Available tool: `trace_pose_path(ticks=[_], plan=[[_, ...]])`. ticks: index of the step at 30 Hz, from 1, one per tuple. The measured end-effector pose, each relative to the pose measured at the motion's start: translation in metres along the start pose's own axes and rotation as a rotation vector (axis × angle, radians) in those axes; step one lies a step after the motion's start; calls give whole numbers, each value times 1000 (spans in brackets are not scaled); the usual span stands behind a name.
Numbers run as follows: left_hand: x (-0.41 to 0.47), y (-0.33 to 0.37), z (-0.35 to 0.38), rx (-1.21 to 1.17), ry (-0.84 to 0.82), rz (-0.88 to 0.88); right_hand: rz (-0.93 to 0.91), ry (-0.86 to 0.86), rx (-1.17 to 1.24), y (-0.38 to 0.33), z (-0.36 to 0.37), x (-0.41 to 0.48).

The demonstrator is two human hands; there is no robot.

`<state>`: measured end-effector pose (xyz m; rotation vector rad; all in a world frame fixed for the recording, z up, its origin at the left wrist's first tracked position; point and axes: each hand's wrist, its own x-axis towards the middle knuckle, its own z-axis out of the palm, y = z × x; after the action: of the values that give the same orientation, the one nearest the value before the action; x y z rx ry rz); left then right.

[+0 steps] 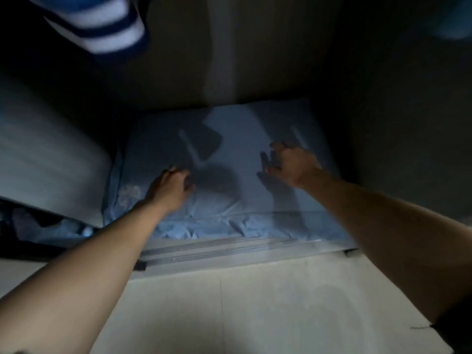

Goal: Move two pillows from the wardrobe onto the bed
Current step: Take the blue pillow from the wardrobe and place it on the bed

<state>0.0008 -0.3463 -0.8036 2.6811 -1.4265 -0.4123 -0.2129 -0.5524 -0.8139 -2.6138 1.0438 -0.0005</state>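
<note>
**Pillow Retrieval: Wardrobe Floor Compartment**

We are looking down into a dim wardrobe (255,47) whose dark back panel is rising behind a pale blue pillow (229,175). The pillow is lying flat on the wardrobe floor, its wrinkled fabric cover filling most of the compartment's width. A clear plastic sheet (229,249) is overhanging the front edge, just above the pale tiled floor (255,302), which is offering open room in front. A blue-and-white striped garment (102,24) is hanging at upper left, well apart from the pillow. A grey rounded case (46,162) is standing just beside the pillow's left edge.

We are resting our left hand (169,190) on the pillow, fingers curled, and our right hand (288,163) with fingers spread; neither is visibly gripping fabric.
</note>
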Motion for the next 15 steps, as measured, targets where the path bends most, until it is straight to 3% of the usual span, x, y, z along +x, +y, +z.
trace_pose_path(ticks=[4,8,15], plan=[[67,-31,30,44,125,103,-112,43,-97,6,41,56],[103,-52,63,94,173,75,-51,-13,-99,18,79,84],[129,-60,89,165,225,47,-32,162,-107,19,110,96]])
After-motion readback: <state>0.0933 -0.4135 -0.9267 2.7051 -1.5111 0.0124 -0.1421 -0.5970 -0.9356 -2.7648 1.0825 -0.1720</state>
